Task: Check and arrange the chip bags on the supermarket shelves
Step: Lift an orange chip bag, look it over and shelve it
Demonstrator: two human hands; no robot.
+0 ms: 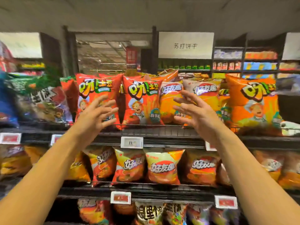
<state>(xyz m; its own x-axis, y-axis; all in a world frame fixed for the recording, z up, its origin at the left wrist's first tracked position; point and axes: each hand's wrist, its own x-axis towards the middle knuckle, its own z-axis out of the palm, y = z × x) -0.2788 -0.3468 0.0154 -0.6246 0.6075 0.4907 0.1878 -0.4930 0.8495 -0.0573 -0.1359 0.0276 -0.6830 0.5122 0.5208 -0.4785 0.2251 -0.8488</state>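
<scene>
Two red chip bags stand upright on the top shelf (151, 132): one (97, 88) behind my left hand, the other (141, 101) between my hands. An orange-yellow bag (168, 101) and a pale-topped orange bag (204, 90) stand to their right. My left hand (95, 116) is raised in front of the left red bag, fingers spread, holding nothing. My right hand (194, 114) is raised in front of the orange bags, fingers spread, palm facing left, holding nothing.
A large orange bag (253, 103) stands at the right of the top shelf, dark and green bags (40, 98) at the left. The shelf below holds several small orange and red bags (162, 168). Price tags (131, 142) line the shelf edges.
</scene>
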